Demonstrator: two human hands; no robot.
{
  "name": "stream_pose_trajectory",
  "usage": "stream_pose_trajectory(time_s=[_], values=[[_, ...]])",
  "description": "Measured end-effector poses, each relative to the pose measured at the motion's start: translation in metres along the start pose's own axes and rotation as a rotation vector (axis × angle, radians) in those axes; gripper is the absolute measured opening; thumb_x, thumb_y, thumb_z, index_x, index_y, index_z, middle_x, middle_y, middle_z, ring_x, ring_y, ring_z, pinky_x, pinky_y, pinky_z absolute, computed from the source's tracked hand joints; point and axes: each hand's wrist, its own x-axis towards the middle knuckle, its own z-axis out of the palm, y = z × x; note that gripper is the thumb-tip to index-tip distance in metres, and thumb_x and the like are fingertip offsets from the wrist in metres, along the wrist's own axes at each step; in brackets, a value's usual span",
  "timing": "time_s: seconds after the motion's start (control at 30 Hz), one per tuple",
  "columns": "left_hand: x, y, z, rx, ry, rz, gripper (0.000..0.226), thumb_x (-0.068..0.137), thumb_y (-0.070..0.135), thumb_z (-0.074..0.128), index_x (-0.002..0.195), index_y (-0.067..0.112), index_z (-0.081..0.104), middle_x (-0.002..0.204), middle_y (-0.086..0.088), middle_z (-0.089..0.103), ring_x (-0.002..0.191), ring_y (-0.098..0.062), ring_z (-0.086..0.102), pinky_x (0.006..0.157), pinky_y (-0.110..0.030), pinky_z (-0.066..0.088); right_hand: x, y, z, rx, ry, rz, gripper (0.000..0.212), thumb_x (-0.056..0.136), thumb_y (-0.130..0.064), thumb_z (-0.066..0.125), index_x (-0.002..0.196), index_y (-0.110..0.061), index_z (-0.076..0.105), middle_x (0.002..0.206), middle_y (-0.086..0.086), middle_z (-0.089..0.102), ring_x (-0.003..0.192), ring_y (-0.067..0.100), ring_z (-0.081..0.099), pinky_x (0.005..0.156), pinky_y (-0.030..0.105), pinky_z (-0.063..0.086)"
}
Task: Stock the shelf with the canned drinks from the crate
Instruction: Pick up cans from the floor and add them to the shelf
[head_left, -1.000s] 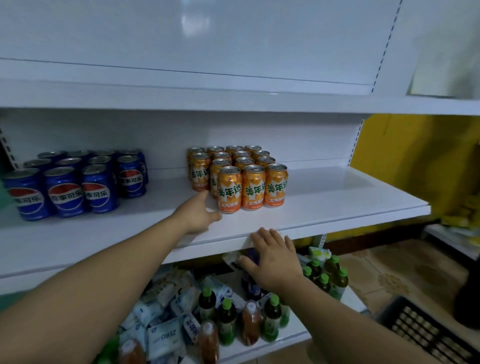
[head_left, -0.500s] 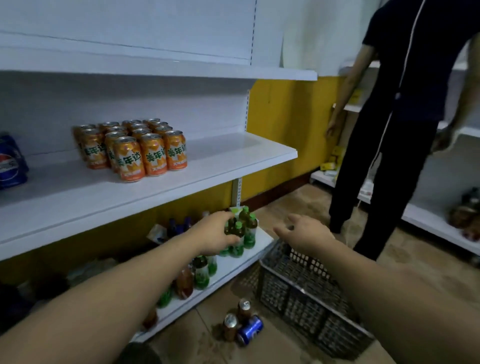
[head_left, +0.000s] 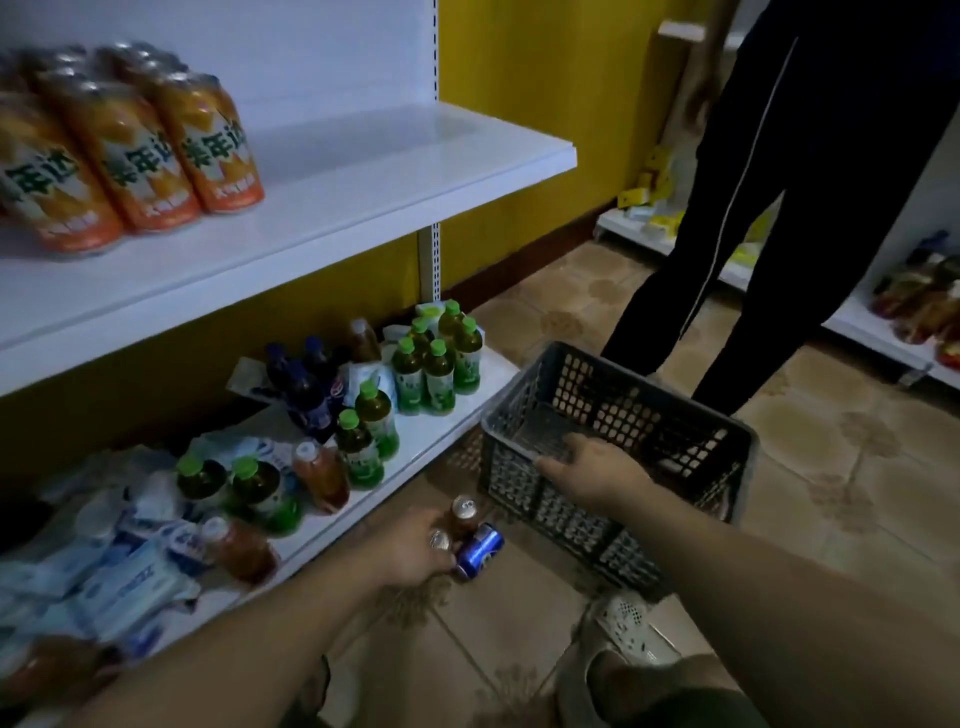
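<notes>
Head: left hand clasps floor can — right hand grips crate rim.

- Two upright cans stand on the floor against the left hand's fingers, with a can on its side just right of them.
- The crate stands further right, with the right hand's fingers hooked over its near rim.
- Bottles crowd the low shelf left of the left fingers.
- More cans stand on the upper shelf.
</notes>
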Motion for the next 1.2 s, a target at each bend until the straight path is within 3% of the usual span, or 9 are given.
stream_pose_trajectory(time_s=[0.1, 0.2, 0.4, 0.57, 0.67, 0.77, 0.97, 1.1, 1.2], values=[[0.028, -0.027, 0.009, -0.049, -0.028, -0.063, 0.041, 0.08, 0.029, 0.071, 0.118, 0.028, 0.057, 0.123, 0.004, 0.061, 0.109, -0.013, 0.058, 0.099, -0.032, 0.045, 0.031, -0.005, 0.026, 0.01, -0.08, 0.005, 0.078, 0.092, -0.066, 0.04, 0.149, -0.015, 0.031, 0.151, 0.011, 0.039, 0.134, 0.028, 0.041, 0.106, 0.035, 0.037], [0.057, -0.052, 0.018, -0.106, -0.038, -0.119, 0.031, 0.077, 0.034, 0.071, 0.106, 0.035, 0.059, 0.104, 0.011, 0.067, 0.092, -0.007, 0.062, 0.087, -0.027, 0.051, 0.066, -0.012, 0.057, 0.018, -0.14, -0.025, 0.078, 0.092, -0.065, 0.041, 0.149, -0.013, 0.033, 0.149, 0.013, 0.043, 0.133, 0.029, 0.044, 0.105, 0.034, 0.038], [0.134, -0.1, 0.04, -0.146, -0.066, -0.225, 0.076, 0.052, 0.066, 0.058, 0.113, 0.022, 0.064, 0.115, 0.002, 0.066, 0.105, -0.016, 0.061, 0.096, -0.039, 0.048, 0.132, -0.02, 0.113, 0.115, -0.293, -0.016, 0.057, 0.095, -0.053, 0.048, 0.134, -0.012, 0.051, 0.138, 0.016, 0.052, 0.126, 0.03, 0.049, 0.098, 0.032, 0.038], [0.187, -0.118, 0.061, -0.069, -0.081, -0.258, 0.047, 0.085, 0.04, 0.064, 0.129, 0.028, 0.054, 0.125, 0.008, 0.061, 0.108, -0.014, 0.057, 0.079, -0.019, 0.036, 0.199, -0.016, 0.185, 0.235, -0.313, -0.012, 0.092, 0.066, -0.086, 0.038, 0.132, -0.025, 0.051, 0.128, 0.007, 0.061, 0.116, 0.025, 0.058, 0.095, 0.033, 0.045], [0.216, -0.13, 0.082, -0.01, -0.067, -0.229, 0.055, 0.085, 0.038, 0.065, 0.136, 0.029, 0.049, 0.132, 0.002, 0.057, 0.117, -0.018, 0.054, 0.077, -0.016, 0.032, 0.232, -0.01, 0.225, 0.256, -0.343, 0.015, 0.08, 0.078, -0.075, 0.048, 0.139, -0.023, 0.045, 0.132, 0.009, 0.059, 0.12, 0.027, 0.056, 0.099, 0.037, 0.044], [0.238, -0.142, 0.102, 0.002, -0.053, -0.199, 0.064, 0.082, 0.038, 0.067, 0.14, 0.023, 0.045, 0.145, -0.003, 0.044, 0.13, -0.021, 0.041, 0.1, -0.021, 0.03, 0.256, -0.01, 0.257, 0.302, -0.391, 0.036, 0.067, 0.085, -0.054, 0.058, 0.14, -0.019, 0.041, 0.13, 0.011, 0.059, 0.12, 0.03, 0.056, 0.1, 0.041, 0.045], [0.276, -0.164, 0.128, -0.083, -0.053, -0.237, 0.076, 0.079, 0.035, 0.069, 0.145, 0.021, 0.034, 0.155, -0.005, 0.023, 0.146, -0.022, 0.014, 0.117, -0.037, 0.02, 0.283, -0.016, 0.32, 0.122, -0.464, -0.068, 0.091, 0.084, -0.039, 0.069, 0.152, -0.037, 0.009, 0.159, 0.013, 0.003, 0.136, 0.04, 0.032, 0.109, 0.047, 0.036], [0.289, -0.177, 0.133, -0.069, -0.056, -0.265, 0.068, 0.078, 0.028, 0.07, 0.139, 0.017, 0.042, 0.143, -0.01, 0.041, 0.138, -0.027, 0.029, 0.112, -0.034, 0.026, 0.291, -0.018, 0.333, 0.021, -0.338, -0.125, 0.064, 0.087, -0.016, 0.063, 0.14, -0.026, 0.028, 0.139, 0.017, 0.03, 0.115, 0.044, 0.05, 0.085, 0.043, 0.046], [0.288, -0.174, 0.129, -0.121, -0.047, -0.288, 0.064, 0.073, 0.026, 0.073, 0.132, 0.019, 0.05, 0.129, -0.007, 0.051, 0.126, -0.026, 0.044, 0.106, -0.039, 0.036, 0.288, -0.012, 0.316, 0.04, -0.287, -0.18, 0.054, 0.09, -0.028, 0.061, 0.136, -0.022, 0.035, 0.129, 0.016, 0.042, 0.107, 0.039, 0.055, 0.074, 0.035, 0.035]])
